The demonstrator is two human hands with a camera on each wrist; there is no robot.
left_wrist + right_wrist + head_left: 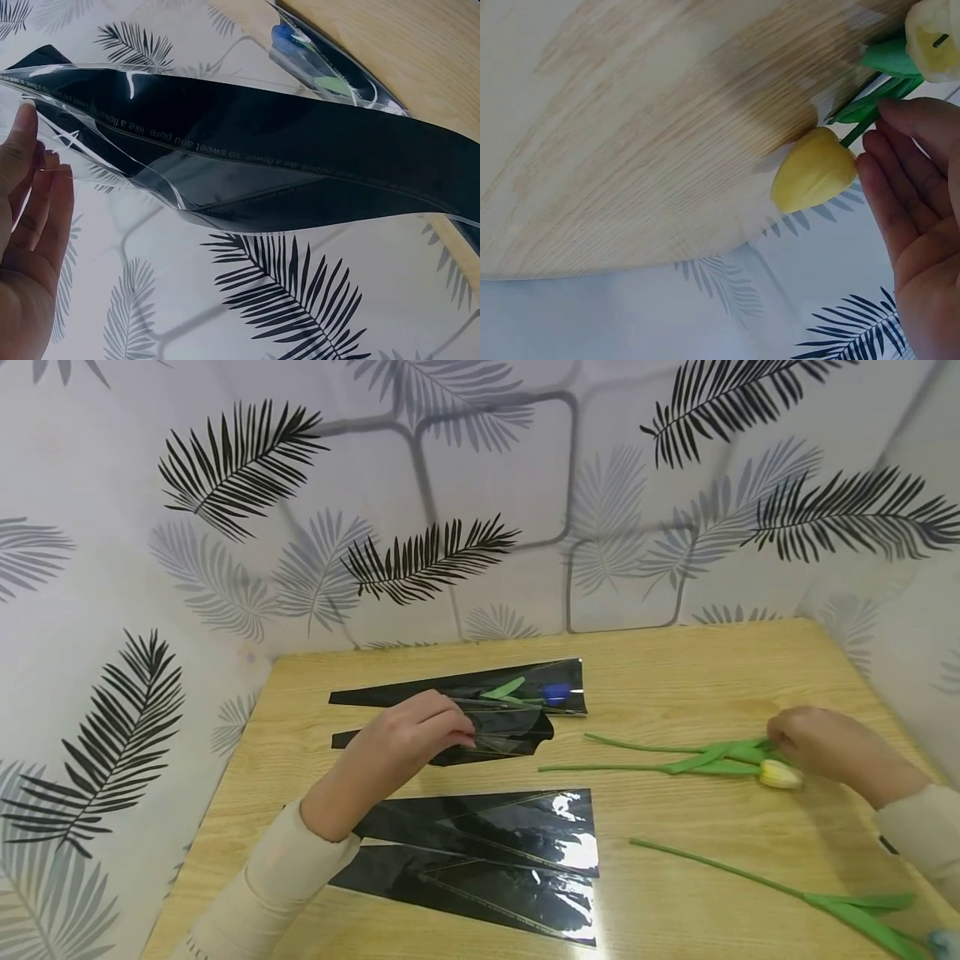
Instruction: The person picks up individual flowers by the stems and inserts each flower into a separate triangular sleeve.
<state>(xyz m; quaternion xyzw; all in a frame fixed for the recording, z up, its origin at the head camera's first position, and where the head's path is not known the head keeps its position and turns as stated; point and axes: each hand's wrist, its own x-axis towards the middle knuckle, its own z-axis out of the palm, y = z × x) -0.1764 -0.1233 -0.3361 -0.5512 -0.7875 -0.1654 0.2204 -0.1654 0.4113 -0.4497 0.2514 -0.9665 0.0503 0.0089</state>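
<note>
In the head view my left hand (408,731) pinches a black flower sleeve (525,727) with a clear front. The left wrist view shows the fingers and thumb at the edge of this sleeve (247,150), its clear layer standing apart from the black back. On the right, my right hand (821,747) pinches the green stem of a yellow tulip (814,172) just below its head. That head is hidden behind the hand in the head view. Beside it lies a paler tulip (780,774) with green leaves.
Behind the held sleeve lies another sleeve (420,689) with a blue tulip (557,694) inside. Two flat black sleeves (517,831) (487,893) lie nearer on the wooden table (675,668). A third stem (712,864) with a pale blue head (943,943) lies at front right.
</note>
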